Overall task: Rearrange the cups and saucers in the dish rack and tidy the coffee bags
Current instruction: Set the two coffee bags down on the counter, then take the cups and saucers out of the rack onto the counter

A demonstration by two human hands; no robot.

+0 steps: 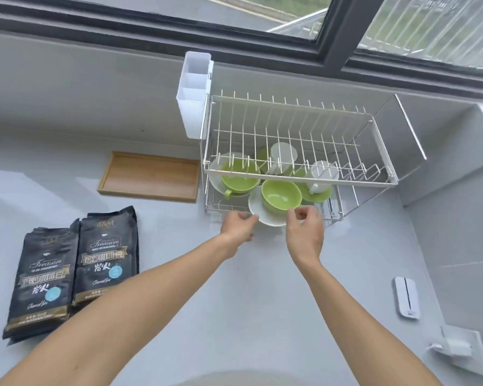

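Both hands, left hand point(239, 225) and right hand point(304, 227), pinched the white saucer point(258, 210) under a green cup point(280, 195) at the dish rack point(299, 174); coffee bags point(73, 270) on the counter point(234, 302) looked untidied.

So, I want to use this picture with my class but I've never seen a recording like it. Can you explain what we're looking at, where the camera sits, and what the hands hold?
No machine here: a person wears one camera on the head, looking down at their own arms. The left hand and right hand each pinch the rim of a white saucer carrying a green cup, at the front of the dish rack, which holds more cups and saucers. On the counter lie two black coffee bags and a wooden tray.
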